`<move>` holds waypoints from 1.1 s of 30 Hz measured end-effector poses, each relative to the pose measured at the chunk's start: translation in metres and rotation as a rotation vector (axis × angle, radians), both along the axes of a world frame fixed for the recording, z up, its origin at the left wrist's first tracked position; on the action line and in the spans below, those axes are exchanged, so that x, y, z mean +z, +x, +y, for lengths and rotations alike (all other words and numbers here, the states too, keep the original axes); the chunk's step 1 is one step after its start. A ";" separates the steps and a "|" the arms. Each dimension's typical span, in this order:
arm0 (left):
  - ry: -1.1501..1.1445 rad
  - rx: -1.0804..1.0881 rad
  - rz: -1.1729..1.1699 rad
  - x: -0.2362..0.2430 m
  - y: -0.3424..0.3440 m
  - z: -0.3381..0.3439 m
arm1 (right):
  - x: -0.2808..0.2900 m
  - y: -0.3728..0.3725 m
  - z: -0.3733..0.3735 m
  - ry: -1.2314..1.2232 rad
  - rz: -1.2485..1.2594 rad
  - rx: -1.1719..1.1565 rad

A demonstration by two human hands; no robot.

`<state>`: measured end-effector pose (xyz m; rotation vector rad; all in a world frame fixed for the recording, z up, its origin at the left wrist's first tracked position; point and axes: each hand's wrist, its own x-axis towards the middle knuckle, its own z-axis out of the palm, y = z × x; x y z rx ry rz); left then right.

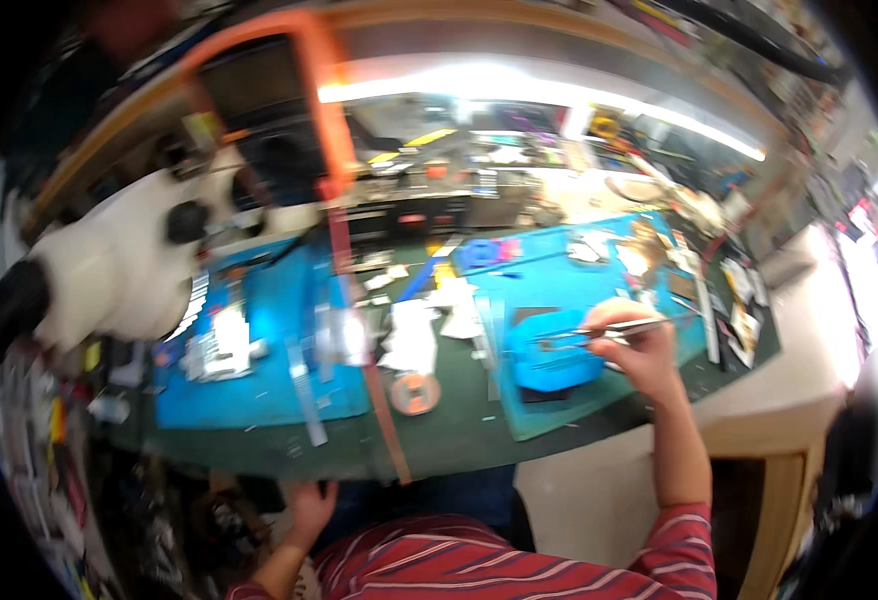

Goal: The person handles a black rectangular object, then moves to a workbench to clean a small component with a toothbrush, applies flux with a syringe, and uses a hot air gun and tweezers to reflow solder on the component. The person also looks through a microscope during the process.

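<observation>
My right hand [642, 350] is closed around slim metal tweezers [631, 326], held over the right side of the bench. Their thin tips reach left across a bright blue block-shaped holder [557, 362], which lies on a dark square plate on the right blue mat [499, 400]. Whether the tips touch anything there is too blurred to tell. Down by the front edge of the bench, my left hand [309, 508] hangs near my lap, thumb apart from the fingers and nothing visible in it.
A white microscope [119, 255] stands at the left beside another blue mat [279, 400]. Between the mats lie white papers [411, 338] and a round orange-rimmed spool [415, 393]. An orange frame [329, 110] rises behind, under a bright light bar [499, 82]. Tools crowd the back shelf.
</observation>
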<state>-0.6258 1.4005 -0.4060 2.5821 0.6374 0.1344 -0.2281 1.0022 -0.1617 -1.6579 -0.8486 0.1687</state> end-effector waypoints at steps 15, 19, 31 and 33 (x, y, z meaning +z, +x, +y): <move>0.223 -0.243 -0.770 0.237 0.084 0.145 | 0.040 -0.106 0.297 -0.036 0.175 0.103; -0.115 -0.324 -0.623 0.223 0.155 0.203 | 0.042 -0.110 0.328 -0.242 -0.060 -0.055; -0.105 -0.407 -0.276 0.201 0.125 0.237 | -0.021 -0.086 0.379 -0.136 0.057 0.054; -0.004 -0.484 -0.309 0.167 0.137 0.241 | -0.027 -0.082 0.363 -0.185 -0.007 0.013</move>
